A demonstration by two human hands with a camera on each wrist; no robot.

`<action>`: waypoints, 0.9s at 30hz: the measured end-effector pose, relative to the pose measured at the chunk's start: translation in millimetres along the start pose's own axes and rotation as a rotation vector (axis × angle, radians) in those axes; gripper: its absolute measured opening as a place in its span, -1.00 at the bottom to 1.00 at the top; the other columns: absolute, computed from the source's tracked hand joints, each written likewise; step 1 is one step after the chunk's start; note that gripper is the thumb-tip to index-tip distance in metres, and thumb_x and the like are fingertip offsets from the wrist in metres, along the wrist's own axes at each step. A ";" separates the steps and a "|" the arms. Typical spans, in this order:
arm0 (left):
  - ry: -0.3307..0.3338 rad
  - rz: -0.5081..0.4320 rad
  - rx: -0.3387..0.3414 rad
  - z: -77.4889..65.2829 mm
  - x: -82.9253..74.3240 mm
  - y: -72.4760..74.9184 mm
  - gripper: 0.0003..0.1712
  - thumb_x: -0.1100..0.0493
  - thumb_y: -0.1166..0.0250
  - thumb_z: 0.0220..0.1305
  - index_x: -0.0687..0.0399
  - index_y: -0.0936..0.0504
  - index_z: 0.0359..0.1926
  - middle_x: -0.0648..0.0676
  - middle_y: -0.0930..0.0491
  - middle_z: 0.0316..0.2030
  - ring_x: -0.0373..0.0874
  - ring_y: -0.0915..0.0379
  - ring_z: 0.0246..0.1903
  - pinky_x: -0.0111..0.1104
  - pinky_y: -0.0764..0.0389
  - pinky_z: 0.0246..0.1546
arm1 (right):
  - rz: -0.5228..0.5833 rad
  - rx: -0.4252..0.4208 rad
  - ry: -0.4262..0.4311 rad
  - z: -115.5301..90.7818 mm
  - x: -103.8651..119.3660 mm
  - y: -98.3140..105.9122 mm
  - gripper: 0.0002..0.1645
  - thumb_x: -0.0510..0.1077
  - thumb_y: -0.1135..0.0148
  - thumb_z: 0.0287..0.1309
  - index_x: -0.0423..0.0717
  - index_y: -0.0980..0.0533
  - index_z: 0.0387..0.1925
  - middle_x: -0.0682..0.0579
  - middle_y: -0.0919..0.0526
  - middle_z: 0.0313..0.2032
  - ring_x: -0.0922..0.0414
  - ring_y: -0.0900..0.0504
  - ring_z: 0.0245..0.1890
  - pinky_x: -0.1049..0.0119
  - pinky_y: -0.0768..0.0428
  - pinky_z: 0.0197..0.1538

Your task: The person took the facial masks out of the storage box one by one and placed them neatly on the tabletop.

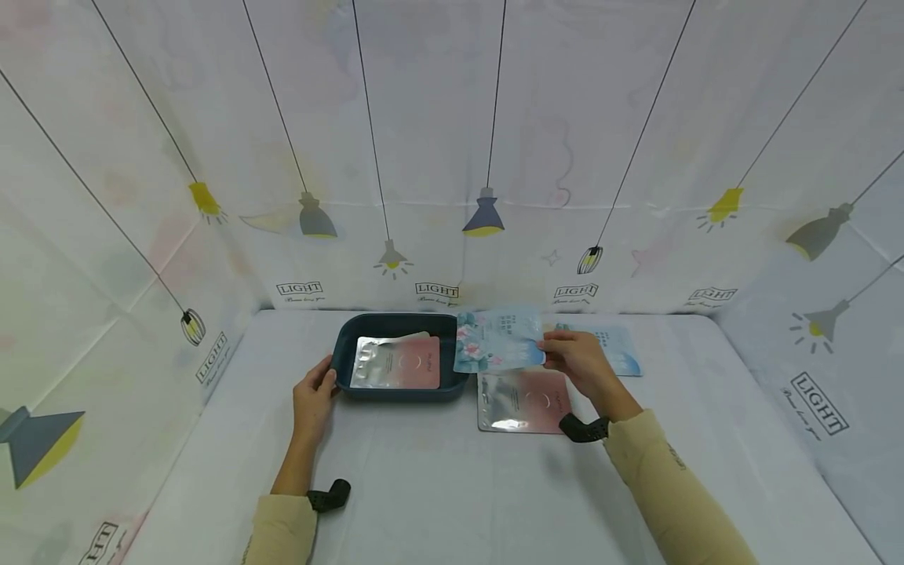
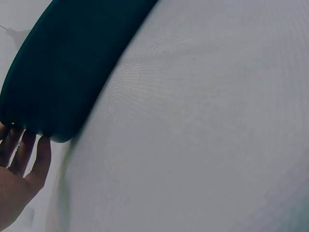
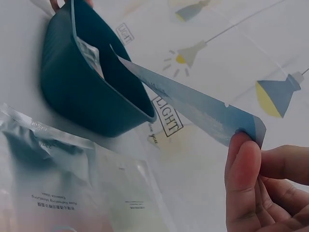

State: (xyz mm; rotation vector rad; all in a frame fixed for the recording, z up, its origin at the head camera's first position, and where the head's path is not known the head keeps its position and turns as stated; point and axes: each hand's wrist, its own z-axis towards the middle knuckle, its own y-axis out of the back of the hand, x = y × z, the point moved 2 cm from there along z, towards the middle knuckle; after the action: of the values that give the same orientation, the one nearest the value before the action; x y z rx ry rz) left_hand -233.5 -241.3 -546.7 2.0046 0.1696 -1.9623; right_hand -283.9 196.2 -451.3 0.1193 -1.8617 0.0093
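My left hand (image 1: 312,396) is at the left end of a dark teal plastic basin (image 1: 402,395); in the left wrist view its fingertips (image 2: 44,145) touch the basin's outer wall. Between thumb and fingers, my right hand (image 1: 575,362) pinches one edge of a light-blue face mask sachet (image 1: 498,339) with pink flowers. That sachet is held up, overlapping the basin's right end in the head view. Silver-and-pink mask sachets (image 1: 397,362) lie inside the basin. Below the right hand, another silver-and-pink sachet (image 1: 523,402) lies on the table, shown large in the right wrist view.
A second light-blue sachet (image 1: 621,350) lies on the table to the right, partly behind the right hand. The white-covered table (image 1: 438,486) ends at the back against a hanging cloth (image 1: 424,157) printed with lamps.
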 end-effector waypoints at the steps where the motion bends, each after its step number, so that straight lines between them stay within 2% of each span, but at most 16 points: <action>1: -0.002 0.000 0.000 -0.1 0.0 0.1 -0.50 0.16 -0.01 0.50 0.18 -0.33 0.38 0.21 -0.38 0.33 0.00 -0.40 0.25 -0.69 -0.59 -0.12 | -0.002 -0.006 0.000 -0.1 -0.7 1.0 -0.54 -0.23 -0.22 0.27 -0.41 -0.40 0.13 0.16 -0.64 -0.37 0.27 -0.60 -0.45 0.51 -0.66 -0.34; 9: -0.010 -0.021 0.000 0.0 -0.4 0.1 -0.51 0.17 -0.01 0.50 0.19 -0.33 0.38 0.22 -0.38 0.33 0.01 -0.39 0.25 -0.72 -0.58 -0.15 | -0.035 -0.026 0.001 -4.0 -2.8 7.1 -0.49 -0.20 -0.18 0.31 -0.37 -0.38 0.21 0.18 -0.63 -0.31 0.25 -0.60 -0.39 0.49 -0.67 -0.27; 21: -0.026 -0.009 -0.001 -0.1 -1.6 -0.3 -0.51 0.16 -0.02 0.50 0.20 -0.34 0.37 0.21 -0.39 0.33 0.00 -0.40 0.25 -0.64 -0.61 -0.08 | -0.038 -0.023 -0.004 -15.5 -4.9 26.0 -0.44 -0.14 -0.20 0.31 -0.41 -0.35 0.22 0.19 -0.63 -0.34 0.27 -0.62 -0.39 0.50 -0.68 -0.25; 27: -0.029 -0.006 -0.007 -1.3 -2.1 -0.5 -0.51 0.18 -0.01 0.50 0.21 -0.33 0.37 0.23 -0.39 0.33 0.03 -0.40 0.25 -0.69 -0.59 -0.11 | -0.028 -0.028 -0.008 -16.6 -6.8 36.9 -0.42 -0.16 -0.19 0.31 -0.43 -0.32 0.23 0.22 -0.63 -0.38 0.29 -0.62 -0.41 0.51 -0.68 -0.27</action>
State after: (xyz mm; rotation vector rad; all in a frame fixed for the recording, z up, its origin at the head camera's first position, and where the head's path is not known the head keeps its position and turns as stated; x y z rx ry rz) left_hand -232.5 -240.1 -544.8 1.9722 0.1749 -1.9905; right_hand -269.3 234.6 -451.0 0.1263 -1.8677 -0.0365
